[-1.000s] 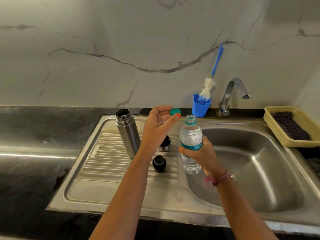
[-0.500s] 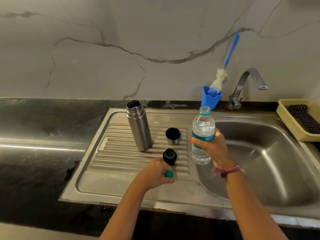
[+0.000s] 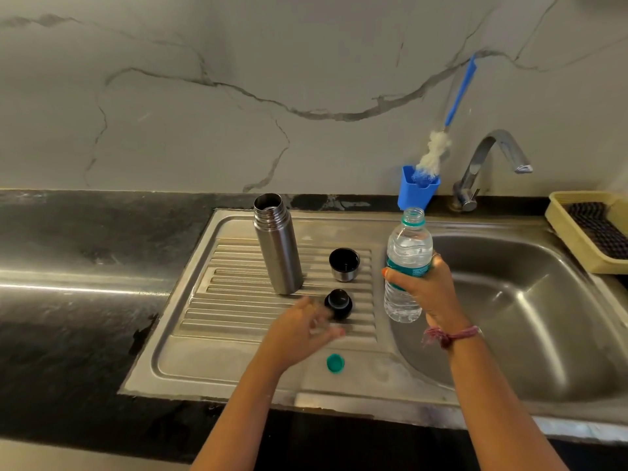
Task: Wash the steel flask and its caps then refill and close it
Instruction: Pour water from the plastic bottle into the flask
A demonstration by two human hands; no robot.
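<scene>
The steel flask (image 3: pixel 277 244) stands upright and uncapped on the ribbed drainboard (image 3: pixel 217 300). To its right sits the steel outer cap (image 3: pixel 344 264), mouth up, and just in front of that the black inner stopper (image 3: pixel 338 302). My right hand (image 3: pixel 426 288) grips an uncapped plastic water bottle (image 3: pixel 407 263), upright over the edge between drainboard and basin. The bottle's green cap (image 3: pixel 335 363) lies on the flat front of the drainboard. My left hand (image 3: pixel 299 331) is blurred, fingers apart, holding nothing, just above and left of the green cap.
The sink basin (image 3: pixel 509 317) is on the right, with the tap (image 3: pixel 489 164) behind it. A blue holder (image 3: pixel 417 193) with a bottle brush (image 3: pixel 438 147) stands at the back. A yellow basket (image 3: pixel 574 232) with a dark cloth sits far right. Black counter (image 3: pixel 85 283) stretches left.
My left hand carried the green cap down from beside the bottle's mouth, set it on the drainboard and let go. The right hand keeps holding the bottle.
</scene>
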